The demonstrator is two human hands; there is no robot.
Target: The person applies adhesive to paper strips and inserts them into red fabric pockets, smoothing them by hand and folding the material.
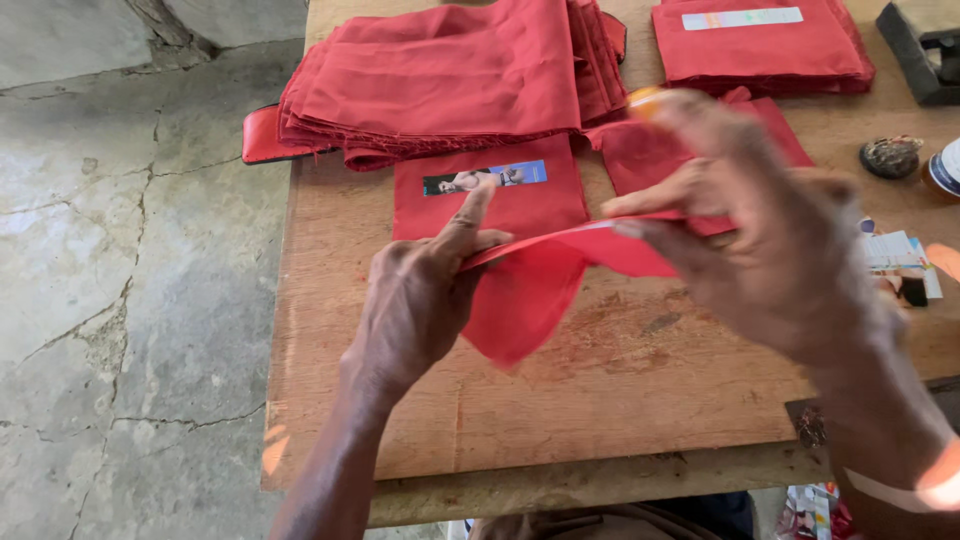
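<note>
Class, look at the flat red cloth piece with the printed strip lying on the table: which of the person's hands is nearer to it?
Left. The left hand has its forefinger raised over that flat red cloth piece; the right hand is off to its right.

left hand: pinching, index finger extended | right hand: raised, fingers pinching, blurred

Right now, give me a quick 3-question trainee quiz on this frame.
1. True or false: both hands grip the same red cloth piece.
2. Which lies flat directly behind the left hand? A) a red piece bearing a picture label B) a blue towel C) a metal tray
3. Fill in: the big red cloth stack overhangs the table's ____ edge.

Key
1. True: the right hand pinches the other end.
2. A
3. left
</note>
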